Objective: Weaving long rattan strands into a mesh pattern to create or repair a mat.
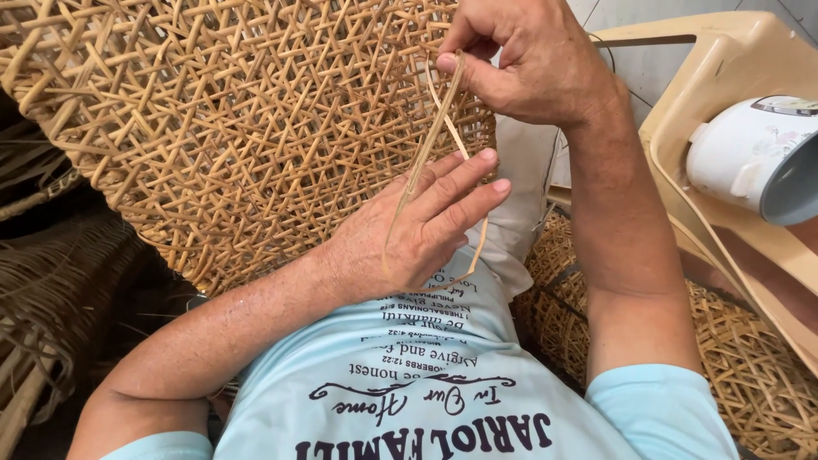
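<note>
A large open-weave rattan panel (230, 119) leans against my lap and fills the upper left. My right hand (528, 64) is raised at the top centre, pinching the upper end of a thin cane strip (426, 149) between thumb and forefinger. The strip runs down in a loop across my left hand (417, 230). That hand rests flat against the panel's lower right edge, fingers extended and together, with the strip passing over the fingers. Whether it grips the strip I cannot tell.
A beige plastic chair (724, 60) stands at the right with a white round appliance (754, 153) on its seat. Another woven cane piece (750, 366) lies at the lower right. Dark woven baskets (51, 290) sit at the left.
</note>
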